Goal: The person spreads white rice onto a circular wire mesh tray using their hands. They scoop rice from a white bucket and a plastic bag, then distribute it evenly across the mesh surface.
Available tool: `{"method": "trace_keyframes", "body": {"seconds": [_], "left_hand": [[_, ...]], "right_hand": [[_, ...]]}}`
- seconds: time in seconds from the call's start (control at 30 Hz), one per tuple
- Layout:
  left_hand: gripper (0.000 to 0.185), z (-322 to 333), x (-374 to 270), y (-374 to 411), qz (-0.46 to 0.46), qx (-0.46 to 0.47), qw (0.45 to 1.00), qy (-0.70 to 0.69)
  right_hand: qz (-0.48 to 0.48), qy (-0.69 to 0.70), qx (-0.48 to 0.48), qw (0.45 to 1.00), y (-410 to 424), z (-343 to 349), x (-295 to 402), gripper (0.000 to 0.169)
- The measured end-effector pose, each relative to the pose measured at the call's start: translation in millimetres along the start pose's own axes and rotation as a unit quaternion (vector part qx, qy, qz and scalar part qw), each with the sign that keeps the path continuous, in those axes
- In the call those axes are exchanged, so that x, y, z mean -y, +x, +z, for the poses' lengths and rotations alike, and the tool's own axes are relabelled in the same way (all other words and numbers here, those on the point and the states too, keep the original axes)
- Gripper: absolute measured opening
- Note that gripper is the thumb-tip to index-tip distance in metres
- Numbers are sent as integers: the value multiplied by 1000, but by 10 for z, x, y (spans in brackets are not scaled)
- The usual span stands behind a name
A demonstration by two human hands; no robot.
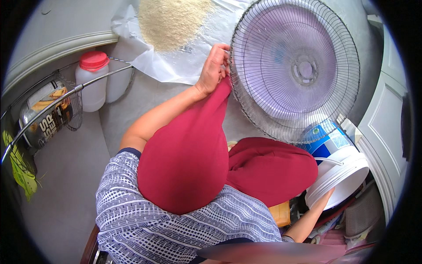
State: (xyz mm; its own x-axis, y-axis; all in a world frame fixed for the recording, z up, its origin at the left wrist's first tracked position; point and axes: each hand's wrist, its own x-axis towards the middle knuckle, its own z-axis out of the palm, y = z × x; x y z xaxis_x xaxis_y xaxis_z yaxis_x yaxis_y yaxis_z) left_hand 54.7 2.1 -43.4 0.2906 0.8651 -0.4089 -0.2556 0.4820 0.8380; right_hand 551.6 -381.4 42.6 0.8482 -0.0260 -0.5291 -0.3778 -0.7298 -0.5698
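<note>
My left hand [212,71] is at the left rim of a round wire fan guard [305,110], its bent fingers at the edge. Under the wires shows a round purple surface [263,46], seemingly a plastic basin. My right hand [324,198] holds a white plastic bucket [349,184] by its lower rim; the bucket is tilted with its mouth toward the lower right, and some fingers are hidden. A blue-and-white labelled bucket [323,135] is partly under the guard's lower right edge. Pale grains [171,23] lie heaped on a white plastic sheet [165,67] at the top.
My knees in red trousers [188,158] fill the middle. To the left, a metal wire rack [79,87] holds a red-lidded white jar [92,85], a printed package [49,112] and a green leafy bundle [23,171]. White cabinet doors [379,112] stand to the right, above piled household items.
</note>
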Motion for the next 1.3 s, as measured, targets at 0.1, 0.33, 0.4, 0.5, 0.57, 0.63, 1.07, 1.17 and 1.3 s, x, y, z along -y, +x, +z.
{"method": "trace_keyframes", "body": {"seconds": [0.1,0.33,0.4,0.5,0.57,0.63,1.07,1.17,1.3], "left_hand": [[46,45,-151,-50,40,19,982,184],[53,403,72,87,85,20,969,233],[51,418,-6,29,82,16,976,203],[48,423,41,-107,55,-52,966,247],[48,243,-38,-107,100,-64,957,265],[49,287,-63,-168,97,-68,953,280],[47,-89,182,67,47,-81,963,251],[47,-167,220,113,64,-67,956,277],[48,-184,318,122,53,-69,964,251]], "right_hand": [[9,33,45,998,69,100,-11,37],[-68,78,163,981,279,108,299,46],[-98,71,193,974,395,324,381,49],[-83,50,101,990,903,439,288,59],[-65,95,57,992,760,769,365,51],[-55,63,83,993,645,460,483,50],[-301,-465,30,832,325,577,395,35],[-218,-341,114,907,298,521,421,32],[-128,-195,199,952,301,494,291,35]]}}
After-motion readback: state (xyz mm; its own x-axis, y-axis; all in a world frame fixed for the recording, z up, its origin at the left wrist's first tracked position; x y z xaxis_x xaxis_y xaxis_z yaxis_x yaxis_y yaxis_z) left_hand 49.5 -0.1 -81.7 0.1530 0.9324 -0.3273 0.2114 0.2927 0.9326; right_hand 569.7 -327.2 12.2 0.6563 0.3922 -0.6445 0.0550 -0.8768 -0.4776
